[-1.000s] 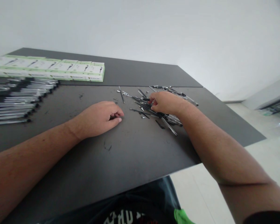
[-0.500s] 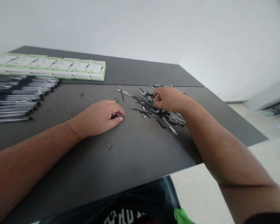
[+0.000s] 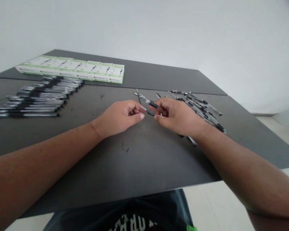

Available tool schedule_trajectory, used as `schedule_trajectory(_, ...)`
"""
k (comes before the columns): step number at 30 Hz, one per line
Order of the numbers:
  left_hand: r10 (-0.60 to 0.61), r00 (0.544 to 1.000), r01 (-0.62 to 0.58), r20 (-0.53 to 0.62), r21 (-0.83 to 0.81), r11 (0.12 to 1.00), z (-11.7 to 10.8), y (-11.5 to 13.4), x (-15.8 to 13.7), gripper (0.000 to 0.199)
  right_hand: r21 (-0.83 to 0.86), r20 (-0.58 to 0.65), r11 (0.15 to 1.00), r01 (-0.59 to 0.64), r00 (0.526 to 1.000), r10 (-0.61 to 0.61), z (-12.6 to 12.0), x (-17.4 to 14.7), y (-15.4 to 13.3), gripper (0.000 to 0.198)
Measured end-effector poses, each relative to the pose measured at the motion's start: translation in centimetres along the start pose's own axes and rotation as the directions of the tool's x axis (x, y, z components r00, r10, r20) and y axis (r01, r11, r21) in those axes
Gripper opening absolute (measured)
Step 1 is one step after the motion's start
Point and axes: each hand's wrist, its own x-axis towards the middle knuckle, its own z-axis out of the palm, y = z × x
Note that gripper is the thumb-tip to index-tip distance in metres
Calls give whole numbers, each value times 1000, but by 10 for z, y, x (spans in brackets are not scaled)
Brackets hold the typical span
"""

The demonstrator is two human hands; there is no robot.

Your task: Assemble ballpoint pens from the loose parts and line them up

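My right hand (image 3: 177,113) is closed, with a pen (image 3: 153,104) in its fingers; the black grip and clear front end stick out toward the left. A second thin piece, dark with a pale end, like a pen refill (image 3: 149,112), spans the small gap between my hands. Its right end meets my right fingertips and its pale end reaches the left fingers. My left hand (image 3: 125,116) is closed with curled fingers; what they hold is hidden. Behind my right hand lies a loose pile of pens and pen parts (image 3: 204,109), partly covered by the hand.
On the left, many assembled-looking pens (image 3: 43,96) lie side by side in a slanting row. Behind them stands a row of white-and-green boxes (image 3: 86,69). A thin dark rod (image 3: 138,96) lies beyond my hands on the grey table (image 3: 139,160). A white wall rises behind.
My right hand has come away from the pile toward the left, bringing a pen. My left hand now meets it near the middle. The view has shifted a little to the left.
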Motion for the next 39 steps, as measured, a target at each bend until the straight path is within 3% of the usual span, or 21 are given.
schedule_trajectory(15, -4, 1000, 4, -2, -81, 997, -1, 1, -1, 24, -45, 91, 999, -19, 996, 23, 0, 0, 2, 21)
schedule_trajectory(39, -1, 1000, 1, 7, 1, 1000, -1, 3, -2, 21, -90, 143, 996, 26, 990, -13, 3, 0, 2, 21)
